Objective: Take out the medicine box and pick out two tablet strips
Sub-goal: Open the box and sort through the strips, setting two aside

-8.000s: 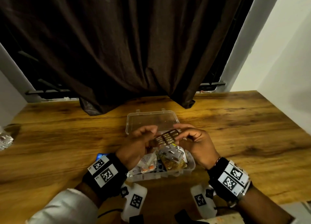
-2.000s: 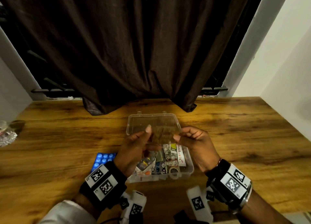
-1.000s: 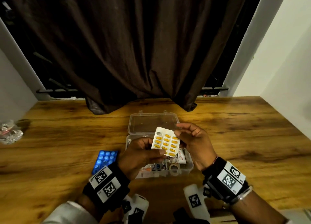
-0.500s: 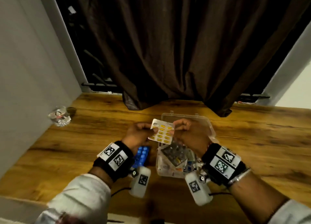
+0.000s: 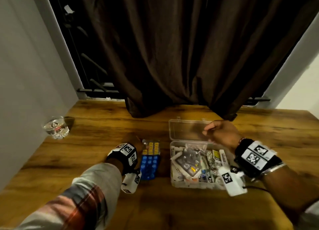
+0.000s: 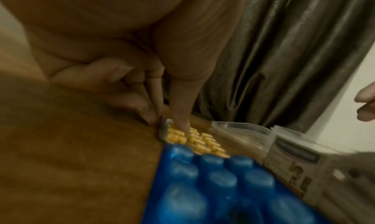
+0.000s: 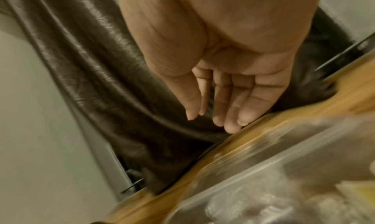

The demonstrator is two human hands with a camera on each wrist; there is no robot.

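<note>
The clear medicine box [image 5: 174,183] stands open on the table, full of strips and packets, its lid [image 5: 186,131] laid back. Left of it a blue tablet strip [image 5: 149,165] lies flat. A yellow tablet strip [image 5: 151,147] lies just beyond it, its near end overlapping the blue one. My left hand [image 5: 138,143] pinches the yellow strip's left corner; the left wrist view shows the thumb on the yellow strip [image 6: 194,139] and a fingertip at its edge, with the blue strip [image 6: 223,187] in front. My right hand [image 5: 219,133] hovers over the lid, its fingers [image 7: 229,109] relaxed and empty.
A glass tumbler [image 5: 55,130] stands at the table's far left by the grey wall. A dark brown curtain [image 5: 181,57] hangs onto the back of the wooden table [image 5: 103,126]. A white wall closes the right side.
Half a second ago both hands held the yellow strip above the box. The left hand has since lowered it onto the table by the blue strip, and the right hand let go and moved over the lid.
</note>
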